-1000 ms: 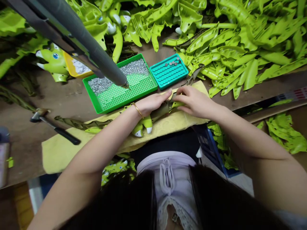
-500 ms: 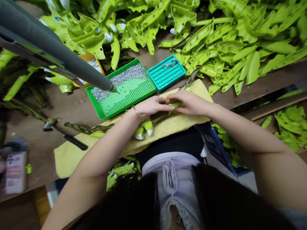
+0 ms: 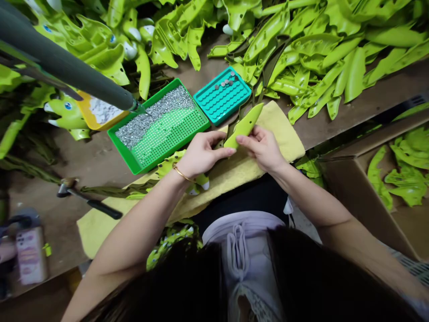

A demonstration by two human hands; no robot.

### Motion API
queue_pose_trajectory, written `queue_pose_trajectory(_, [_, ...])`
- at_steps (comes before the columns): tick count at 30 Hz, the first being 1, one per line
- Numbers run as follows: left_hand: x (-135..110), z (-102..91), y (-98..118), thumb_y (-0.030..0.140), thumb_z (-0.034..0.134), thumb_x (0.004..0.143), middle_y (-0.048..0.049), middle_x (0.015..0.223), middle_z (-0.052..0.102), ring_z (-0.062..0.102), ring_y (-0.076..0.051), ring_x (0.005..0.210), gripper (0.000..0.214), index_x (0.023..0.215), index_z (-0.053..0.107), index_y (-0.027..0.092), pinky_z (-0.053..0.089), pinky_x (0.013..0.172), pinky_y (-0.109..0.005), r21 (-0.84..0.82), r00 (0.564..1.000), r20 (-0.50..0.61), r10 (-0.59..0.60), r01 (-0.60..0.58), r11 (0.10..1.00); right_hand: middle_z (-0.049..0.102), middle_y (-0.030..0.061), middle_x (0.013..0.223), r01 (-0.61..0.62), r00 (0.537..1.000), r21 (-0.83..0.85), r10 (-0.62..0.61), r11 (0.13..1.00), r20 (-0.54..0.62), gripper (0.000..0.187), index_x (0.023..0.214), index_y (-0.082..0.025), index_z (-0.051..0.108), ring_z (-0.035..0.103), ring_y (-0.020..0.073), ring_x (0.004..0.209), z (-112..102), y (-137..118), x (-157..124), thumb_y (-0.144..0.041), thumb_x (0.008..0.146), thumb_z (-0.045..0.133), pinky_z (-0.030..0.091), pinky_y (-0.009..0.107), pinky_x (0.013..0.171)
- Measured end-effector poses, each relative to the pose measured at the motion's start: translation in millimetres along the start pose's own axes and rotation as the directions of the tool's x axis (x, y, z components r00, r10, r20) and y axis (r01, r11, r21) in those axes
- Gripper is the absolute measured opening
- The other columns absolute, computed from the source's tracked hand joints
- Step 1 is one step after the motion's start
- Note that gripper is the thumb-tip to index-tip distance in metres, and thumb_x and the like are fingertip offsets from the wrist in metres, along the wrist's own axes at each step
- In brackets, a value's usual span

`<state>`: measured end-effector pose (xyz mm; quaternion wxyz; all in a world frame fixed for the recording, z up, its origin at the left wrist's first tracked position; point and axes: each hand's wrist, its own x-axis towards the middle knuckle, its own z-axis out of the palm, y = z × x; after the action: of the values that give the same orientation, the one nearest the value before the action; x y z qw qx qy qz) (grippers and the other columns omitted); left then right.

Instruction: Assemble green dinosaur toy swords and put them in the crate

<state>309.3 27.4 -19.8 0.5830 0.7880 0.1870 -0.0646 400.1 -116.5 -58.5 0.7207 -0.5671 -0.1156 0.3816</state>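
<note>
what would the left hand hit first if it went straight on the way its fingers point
The left hand would most likely meet the lime-green piece held by the right hand; its lower end shows beside the left thumb, though depth is unclear.

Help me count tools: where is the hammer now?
The hammer lies at the left of the head view, below and left of the green tray, its head on the brown table, its black handle over the yellow cloth.
</note>
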Motion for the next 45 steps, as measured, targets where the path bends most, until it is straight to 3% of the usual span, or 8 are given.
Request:
queue_pose_trajectory(4, [-6, 1.4, 4, 0.050, 0.082, 0.060, -0.0043, 0.088, 0.069, 0.058, -0.017, 0.075, 0.053, 0.094, 0.073, 0.011, 0.047, 0.072, -0.030, -0.097, 0.998, -0.025, -0.058, 0.055, 0.994, 0.056, -0.0043, 0.070, -0.012, 0.998, 0.084, 0.016, 0.996, -0.054, 0.056, 0.084, -0.021, 0.055, 0.030, 0.0021, 0.046, 4, 6, -8, -0.058, 0.054, 0.084, 0.021, 0.021, 0.037])
queue_pose_trajectory(8, [-9, -1.3, 5, 0.050, 0.087, 0.051, -0.0049, 0.086, 0.069, 0.060, -0.018, 0.074, 0.057, 0.092, 0.073, 0.012, 0.049, 0.071, -0.032, -0.165, 0.992, 0.024, -0.128, 0.130, 0.978, 0.060, -0.0024, 0.076, 0.020, 0.999, 0.103, -0.016, 0.994, -0.035, 0.057, 0.087, -0.022, 0.057, 0.038, 0.0046, 0.051, 1, 10, -12, -0.058, 0.053, 0.085, 0.031, 0.022, 0.042])
queue_pose_trajectory(13, [-4, -6.0, 5, 0.058, 0.082, 0.058, -0.0038, 0.090, 0.068, 0.057, -0.016, 0.075, 0.059, 0.097, 0.071, 0.014, 0.045, 0.069, -0.028, -0.052, 0.995, 0.005, -0.102, 0.102, 0.993, 0.056, -0.0015, 0.073, 0.061, 0.997, -0.117, -0.066, 0.991, -0.043, 0.054, 0.086, -0.021, 0.058, 0.051, 0.0114, 0.067, 2, 18, -10, -0.070, 0.066, 0.070, 0.041, 0.025, 0.057])
queue_pose_trajectory(24, [3, -10.0, 5, 0.055, 0.067, 0.075, 0.0001, 0.080, 0.054, 0.048, -0.015, 0.076, 0.040, 0.085, 0.058, 0.017, 0.041, 0.071, -0.026, 0.069, 0.993, 0.057, -0.100, 0.096, 0.993, 0.061, 0.0017, 0.072, 0.002, 0.996, -0.505, 0.045, 0.863, 0.081, 0.041, 0.078, -0.020, 0.054, 0.053, 0.0136, 0.065, 20, 28, -20, -0.060, 0.085, 0.057, 0.034, 0.028, 0.058])
queue_pose_trajectory(33, [1, -8.4, 12, 0.047, 0.080, 0.063, -0.0027, 0.087, 0.066, 0.059, -0.017, 0.079, 0.042, 0.088, 0.063, 0.018, 0.049, 0.071, -0.028, -0.202, 0.972, 0.009, -0.234, 0.231, 0.952, 0.053, -0.0028, 0.063, 0.045, 0.999, -0.245, -0.050, 0.969, -0.014, 0.045, 0.072, -0.020, 0.051, 0.045, 0.0088, 0.056, 34, 36, -27, -0.063, 0.080, 0.061, 0.031, 0.026, 0.053])
queue_pose_trajectory(38, [-2, -25.1, 16, 0.047, 0.082, 0.061, -0.0066, 0.076, 0.068, 0.064, -0.020, 0.064, 0.042, 0.083, 0.065, 0.016, 0.055, 0.060, -0.034, -0.241, 0.893, 0.201, -0.403, 0.443, 0.863, 0.043, -0.0043, 0.054, 0.055, 0.978, -0.187, -0.015, 0.981, 0.207, 0.055, 0.063, -0.019, 0.052, 0.042, 0.0077, 0.055, 1, 6, -3, -0.073, 0.075, 0.058, 0.031, 0.023, 0.052])
queue_pose_trajectory(41, [-9, -28.1, 12, 0.044, 0.083, 0.064, -0.0062, 0.082, 0.069, 0.066, -0.021, 0.071, 0.042, 0.088, 0.063, 0.016, 0.057, 0.067, -0.036, -0.237, 0.886, 0.243, -0.396, 0.450, 0.861, 0.033, -0.0060, 0.051, 0.090, 0.994, -0.172, -0.079, 0.981, 0.071, 0.059, 0.057, -0.020, 0.042, 0.034, 0.0058, 0.050, -13, -11, 18, -0.074, 0.074, 0.057, 0.024, 0.021, 0.046])
queue_pose_trajectory(45, [-11, -28.1, 11, 0.047, 0.082, 0.065, -0.0037, 0.084, 0.068, 0.064, -0.019, 0.079, 0.045, 0.091, 0.061, 0.017, 0.055, 0.072, -0.032, -0.106, 0.902, 0.277, -0.332, 0.372, 0.922, 0.032, -0.0075, 0.049, 0.066, 0.992, -0.174, -0.045, 0.983, 0.121, 0.060, 0.057, -0.021, 0.039, 0.029, 0.0044, 0.047, -12, -16, 24, -0.075, 0.070, 0.062, 0.019, 0.022, 0.043])
